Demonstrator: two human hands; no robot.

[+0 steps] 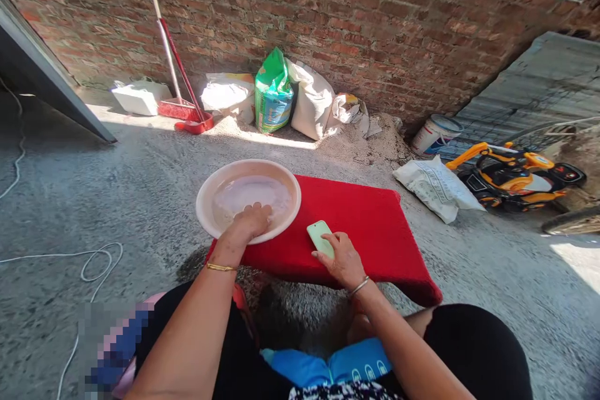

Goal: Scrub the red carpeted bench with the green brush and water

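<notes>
A pale pink basin [202, 205] of cloudy water stands on the left end of a low bench covered with a red cloth [370, 225]. My left hand [254, 220] reaches over the basin's near rim and dips into the water. Its fingertips are hidden, so I cannot tell whether it holds anything. On the red cloth, right of the basin, lies a light green flat, rounded rectangular object [319, 232] with a small dark dot near its far end. My right hand [341, 256] grips its near end between thumb and fingers.
Along the brick wall [328, 19] stand a red dustpan [194, 124], a green sack [274, 90], a white sack [313, 100] and a bucket [435, 135]. A yellow-black toy excavator [515, 178] and a white bag [435, 184] lie right. A cable [105, 256] crosses the floor at left.
</notes>
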